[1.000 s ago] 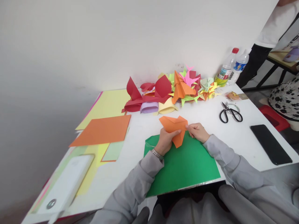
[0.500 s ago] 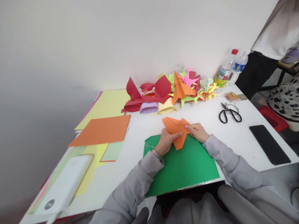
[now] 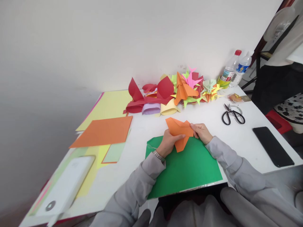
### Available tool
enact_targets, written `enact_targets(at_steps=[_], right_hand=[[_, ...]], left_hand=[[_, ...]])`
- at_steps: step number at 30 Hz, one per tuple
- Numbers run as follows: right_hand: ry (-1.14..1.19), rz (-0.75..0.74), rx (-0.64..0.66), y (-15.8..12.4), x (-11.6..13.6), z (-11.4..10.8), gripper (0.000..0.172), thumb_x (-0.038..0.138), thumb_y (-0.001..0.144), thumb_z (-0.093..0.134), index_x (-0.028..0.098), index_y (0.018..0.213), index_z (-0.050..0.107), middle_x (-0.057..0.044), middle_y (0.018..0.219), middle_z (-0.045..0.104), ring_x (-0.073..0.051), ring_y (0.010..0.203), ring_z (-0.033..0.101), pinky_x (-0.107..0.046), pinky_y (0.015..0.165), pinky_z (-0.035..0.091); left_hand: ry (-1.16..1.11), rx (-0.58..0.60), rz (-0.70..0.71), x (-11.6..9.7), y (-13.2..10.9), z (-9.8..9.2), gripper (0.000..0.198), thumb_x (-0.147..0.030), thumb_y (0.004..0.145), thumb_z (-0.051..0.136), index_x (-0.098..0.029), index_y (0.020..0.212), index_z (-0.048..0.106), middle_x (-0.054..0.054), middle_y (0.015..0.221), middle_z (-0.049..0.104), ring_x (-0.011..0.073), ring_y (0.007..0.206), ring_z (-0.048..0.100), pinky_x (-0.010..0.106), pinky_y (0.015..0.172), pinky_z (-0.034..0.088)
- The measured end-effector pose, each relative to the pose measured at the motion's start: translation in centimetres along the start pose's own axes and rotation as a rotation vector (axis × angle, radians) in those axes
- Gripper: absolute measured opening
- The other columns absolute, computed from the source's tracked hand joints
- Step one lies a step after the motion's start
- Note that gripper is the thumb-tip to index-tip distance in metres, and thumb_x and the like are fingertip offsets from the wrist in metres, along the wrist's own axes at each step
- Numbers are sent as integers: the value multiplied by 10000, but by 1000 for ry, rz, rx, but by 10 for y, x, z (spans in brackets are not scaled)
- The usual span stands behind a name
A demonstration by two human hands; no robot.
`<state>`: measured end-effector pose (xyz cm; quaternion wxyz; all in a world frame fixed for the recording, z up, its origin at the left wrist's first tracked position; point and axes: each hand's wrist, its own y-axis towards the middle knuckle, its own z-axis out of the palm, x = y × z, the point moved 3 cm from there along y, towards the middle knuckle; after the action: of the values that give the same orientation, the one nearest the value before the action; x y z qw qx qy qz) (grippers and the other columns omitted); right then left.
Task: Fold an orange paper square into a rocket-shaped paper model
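A partly folded orange paper (image 3: 179,129) is held just above a green sheet (image 3: 187,170) near the table's front edge. My left hand (image 3: 168,143) grips its lower left side, thumb on top and fingers closed under it. My right hand (image 3: 202,133) pinches its right edge with thumb and fingers. A watch shows on my left wrist. Both arms are in grey sleeves.
A pile of folded paper figures (image 3: 175,93) lines the wall. Flat orange (image 3: 103,131) and yellow sheets (image 3: 109,105) lie left. Black scissors (image 3: 232,114), a black phone (image 3: 273,146) and two bottles (image 3: 234,69) are right. A white device (image 3: 65,187) lies front left. Another person (image 3: 281,56) stands far right.
The orange paper has turned and shifted slightly in my hands; my right fingers moved along its right edge. The person at far right has moved further right.
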<state>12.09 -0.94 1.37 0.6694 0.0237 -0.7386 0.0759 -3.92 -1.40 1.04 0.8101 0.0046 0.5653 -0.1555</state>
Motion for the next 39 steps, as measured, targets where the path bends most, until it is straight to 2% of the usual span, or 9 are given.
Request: enact_targets(at_steps=[4,7,12,18,23,30,35,39], right_hand=[[-32,50,86,-1,-3,4,633,762,679,488,185,420,487,24,349,451,-75,334,376,-218,376,285],[-112,3,132,-2,0,6,594,712,676,553,182,417,485,40,336,432,-68,335,361,-211,382,287],[-132,-17,135,-3,3,6,564,662,689,579,182,411,477,49,325,403,-64,329,335,-215,376,273],[-56,0,176,-2,-1,9,449,605,630,672,169,569,587,35,441,535,-80,384,444,-208,395,335],[-36,-27,197,-2,-2,10,411,574,653,670,165,625,642,36,446,539,-74,386,429,-206,389,314],[31,-7,239,-3,-2,12,395,537,614,724,157,649,620,27,522,587,-84,421,492,-211,422,378],[47,-15,250,-3,0,12,391,523,602,740,161,636,596,43,516,572,-64,387,437,-204,396,354],[54,1,205,-1,-1,11,387,514,599,746,161,632,591,45,490,557,-63,371,422,-203,377,330]], left_hand=[[0,-16,18,1,1,-1,392,-183,528,821,-118,899,711,94,922,735,223,789,680,336,751,535],[19,-19,21,1,1,-1,387,-194,522,827,-123,886,718,91,914,737,215,771,679,328,741,534],[26,-10,26,2,1,-1,387,-191,531,823,-115,895,714,96,923,733,219,779,674,328,737,537],[17,-5,49,3,2,-2,347,-184,558,813,-122,883,713,79,893,734,198,763,668,305,718,534],[47,5,63,2,1,-1,317,-202,551,817,-117,837,708,79,867,733,205,746,668,322,720,534],[2,-36,71,0,1,0,351,-205,535,823,-110,847,693,75,840,726,196,715,659,314,686,536],[1,-60,82,1,1,0,341,-198,534,822,-102,832,687,71,811,725,183,689,654,308,674,536],[-2,-80,101,3,2,-2,365,-228,543,818,-107,862,686,80,842,726,205,734,662,323,695,534]])
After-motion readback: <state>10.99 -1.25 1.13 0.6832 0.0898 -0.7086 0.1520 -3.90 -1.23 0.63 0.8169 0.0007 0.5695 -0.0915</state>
